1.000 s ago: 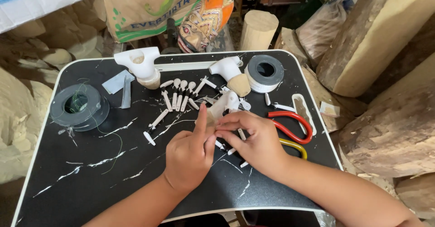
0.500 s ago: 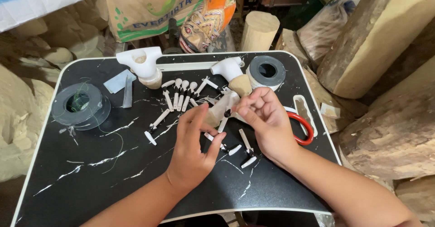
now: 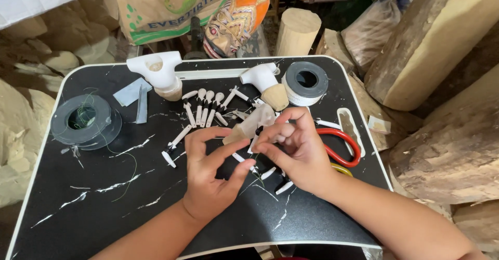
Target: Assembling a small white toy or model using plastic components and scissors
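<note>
Over the black marbled tray table (image 3: 78, 208), my right hand (image 3: 296, 153) pinches a small white carved piece (image 3: 254, 140) with a dark tip between thumb and fingers. My left hand (image 3: 210, 174) hovers just left of it, fingers spread, its fingertips close to a pale wooden piece (image 3: 249, 125) lying under both hands. Several small white pegs (image 3: 205, 104) lie in a row beyond my hands, and a few more (image 3: 275, 179) are scattered below my right hand.
Two white carved figures (image 3: 158, 73) (image 3: 265, 81) stand at the back of the table. A grey thread spool (image 3: 83, 120) sits at the left, a tape roll (image 3: 306, 81) at the back right, red-handled scissors (image 3: 345, 151) to the right. Logs and a painted mask surround the table.
My right hand has risen from the table surface and now holds a small white piece. My left hand has opened and drawn slightly left and down.
</note>
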